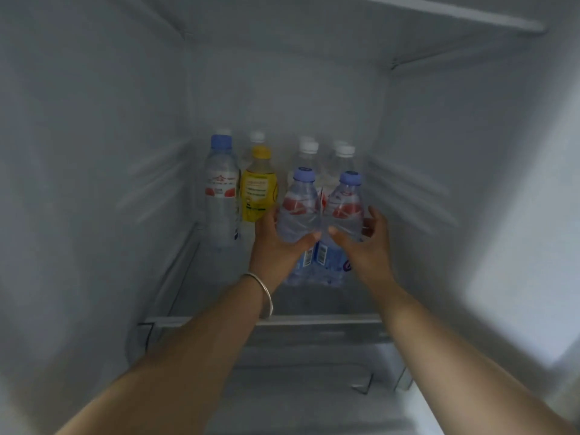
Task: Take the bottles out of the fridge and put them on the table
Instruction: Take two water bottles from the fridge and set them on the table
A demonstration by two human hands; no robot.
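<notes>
Both hands inside the white fridge (94, 152), each wrapped around a bottle.

Left hand (276, 246), a silver metal bangle (265, 293) on its wrist, curled around the left clear plastic water bottle with blue cap and red label (298, 211); right hand (364, 243) gripping the matching right bottle (345, 211), thumbs nearly touching between the two. Just left, a yellow-labelled bottle with yellow cap (259, 186) and a taller clear bottle with blue cap (221, 189), upright on the glass shelf (314, 320). Behind, several white-capped clear bottles (309, 152), blurred.
</notes>
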